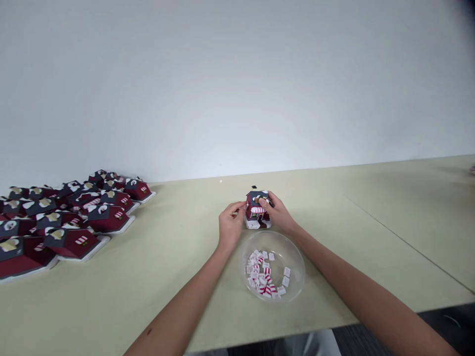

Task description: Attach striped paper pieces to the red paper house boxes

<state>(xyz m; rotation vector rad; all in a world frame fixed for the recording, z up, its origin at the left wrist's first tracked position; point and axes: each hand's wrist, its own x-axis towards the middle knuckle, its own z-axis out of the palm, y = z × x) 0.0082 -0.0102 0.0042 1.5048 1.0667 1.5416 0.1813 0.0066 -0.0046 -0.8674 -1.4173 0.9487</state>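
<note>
A small model house (257,210) with a dark roof, maroon walls and a white base stands on the table, a red-and-white striped awning on its front. My right hand (277,213) grips it from the right, fingers over the front and roof. My left hand (230,225) holds its left side with pinched fingertips. Just below my hands, a clear glass bowl (273,267) holds several small white pieces with red stripes. The far side of the house is partly hidden.
A large heap of similar maroon model houses (70,217) lies at the left against the white wall (237,89). The pale green table (178,277) has a seam running to the right. Small dark and white specks lie near its back edge.
</note>
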